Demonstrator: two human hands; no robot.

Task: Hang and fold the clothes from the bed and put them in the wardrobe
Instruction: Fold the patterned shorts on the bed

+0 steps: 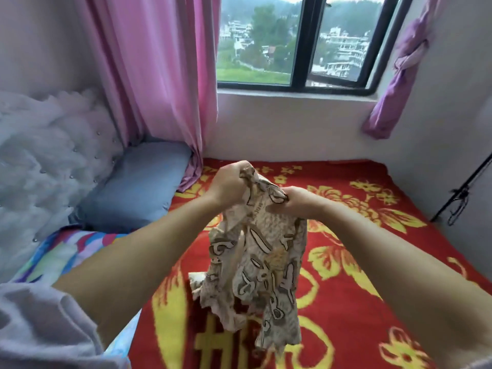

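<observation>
A beige patterned garment (pixel 255 259) hangs in the air above the bed (pixel 359 262), held up by its top edge. The left hand (pixel 229 182) has its grip curled tight around one bunched corner, and the right hand (pixel 295 199) pinches the cloth just beside it. A blue pillow (pixel 133 187) lies by the pink curtain (pixel 159 75), under the window (pixel 300 41).

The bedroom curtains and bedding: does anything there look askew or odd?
Mostly tidy, with two small oddities. The purple curtain right of the window is tied in a knot and hangs crooked. The pink curtain trails onto the red blanket. The patterned garment is bunched because both hands hold it up.
</observation>
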